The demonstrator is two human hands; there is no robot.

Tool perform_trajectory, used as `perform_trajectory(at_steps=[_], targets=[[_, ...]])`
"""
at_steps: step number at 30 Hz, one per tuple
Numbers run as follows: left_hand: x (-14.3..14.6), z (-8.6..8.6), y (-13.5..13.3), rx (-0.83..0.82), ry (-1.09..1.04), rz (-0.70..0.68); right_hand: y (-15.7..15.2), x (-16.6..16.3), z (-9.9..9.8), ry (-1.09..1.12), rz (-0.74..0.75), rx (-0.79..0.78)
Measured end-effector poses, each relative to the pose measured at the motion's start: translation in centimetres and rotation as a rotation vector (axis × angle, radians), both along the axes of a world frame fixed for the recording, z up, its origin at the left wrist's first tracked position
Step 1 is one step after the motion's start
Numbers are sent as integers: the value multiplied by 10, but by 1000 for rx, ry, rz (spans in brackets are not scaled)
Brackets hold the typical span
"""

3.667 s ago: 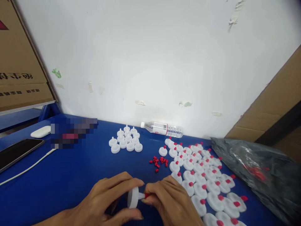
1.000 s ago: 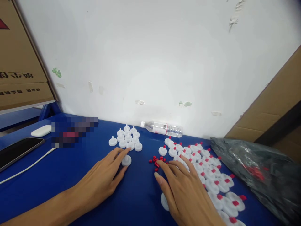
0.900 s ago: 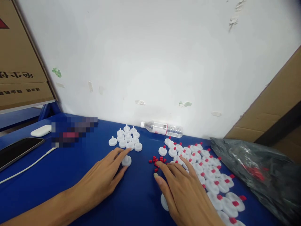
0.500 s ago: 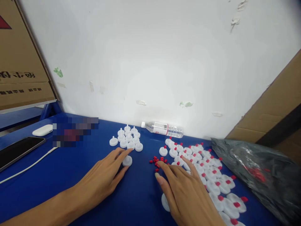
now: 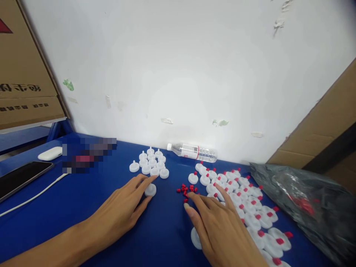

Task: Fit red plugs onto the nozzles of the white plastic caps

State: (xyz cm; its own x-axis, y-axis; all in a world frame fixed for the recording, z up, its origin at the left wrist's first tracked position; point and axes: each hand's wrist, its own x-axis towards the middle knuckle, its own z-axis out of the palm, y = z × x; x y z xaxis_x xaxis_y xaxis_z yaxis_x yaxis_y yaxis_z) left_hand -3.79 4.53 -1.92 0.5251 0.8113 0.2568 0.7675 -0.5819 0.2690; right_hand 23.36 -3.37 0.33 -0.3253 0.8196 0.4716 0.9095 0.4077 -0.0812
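My left hand (image 5: 130, 198) has its thumb and fingers curled about a white nozzle cap (image 5: 150, 190) that stands on the blue table. Just beyond it is a cluster of similar white nozzle caps (image 5: 152, 163), their tips bare and pointing up. My right hand (image 5: 218, 222) is palm down, its fingers apart. Its index fingertip is at the edge of a small pile of red tip covers (image 5: 184, 189); whether it touches one I cannot tell. Under its thumb side a white disc-shaped part (image 5: 196, 239) is partly hidden. Many white caps with red tips (image 5: 253, 218) spread to its right.
A clear plastic bottle (image 5: 191, 152) lies against the wall. A dark plastic bag (image 5: 311, 211) with red pieces inside is at the right. On the left are a phone (image 5: 22, 180), a white case (image 5: 50, 153) and a white cable (image 5: 35, 198). Cardboard (image 5: 314, 129) stands at the right.
My right index finger has drawn back slightly from the red covers. A red-tipped cap beside the right fingers has shifted a little. My left hand has stayed in place.
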Motion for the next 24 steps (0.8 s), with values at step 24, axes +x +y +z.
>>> perform_trajectory(at_steps=[24], targets=[[1,3,1,-33,-73,-61,-7,-11,7,-7,161,176]])
